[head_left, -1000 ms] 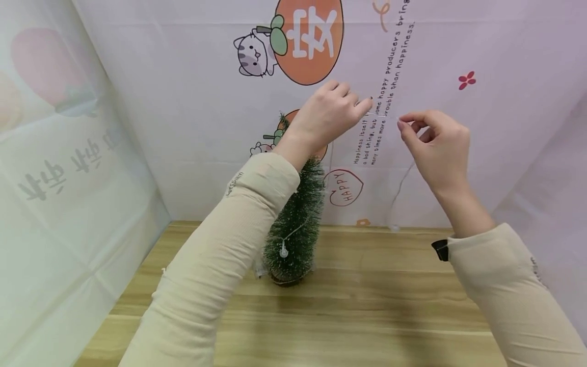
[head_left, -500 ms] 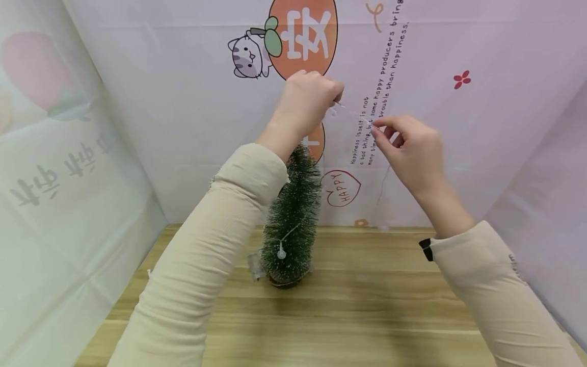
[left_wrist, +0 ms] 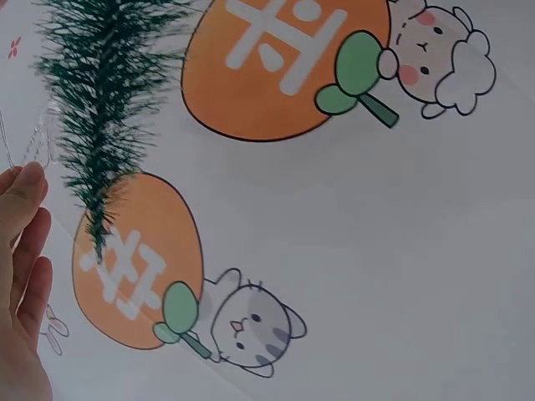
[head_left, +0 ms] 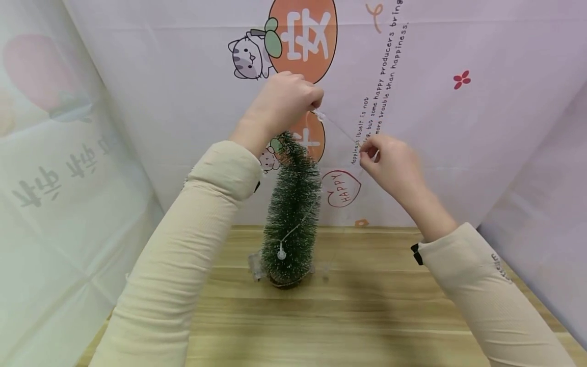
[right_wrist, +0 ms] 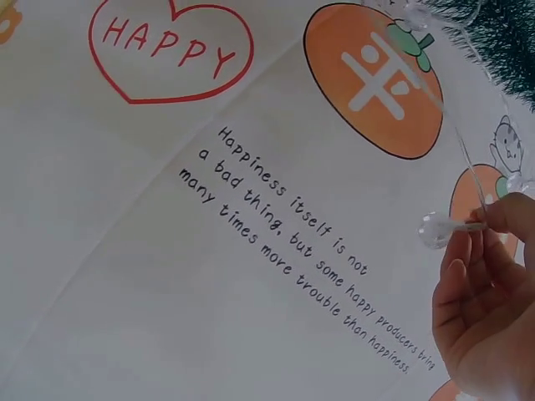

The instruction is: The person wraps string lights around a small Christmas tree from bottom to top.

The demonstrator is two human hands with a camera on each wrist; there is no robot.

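A green bottle-brush Christmas tree (head_left: 295, 193) with white-frosted bristles stands on the wooden table. My left hand (head_left: 284, 102) pinches a thin clear string of lights (head_left: 320, 115) just above and beside the treetop. Lower and to the right, my right hand (head_left: 394, 163) pinches the same wire, stretched slanting between both hands. In the right wrist view a clear bulb (right_wrist: 435, 230) sticks out at the right thumb and fingertips. One bulb (head_left: 282, 253) of the string hangs on the tree's lower front. The left wrist view shows the left hand (left_wrist: 25, 251) beside the tree's tip.
A clear box-like piece (head_left: 255, 266) lies against the left of the tree's base. Behind the wooden table (head_left: 357, 316) rises a white printed cloth (head_left: 422, 61) with orange fruit, cartoon animals and lettering. Another printed cloth (head_left: 59, 168) hangs at the left.
Both hands have moved left and the right hand has come lower, drawing the wire toward the treetop. The treetop shows below the left hand. The tree stays in place.
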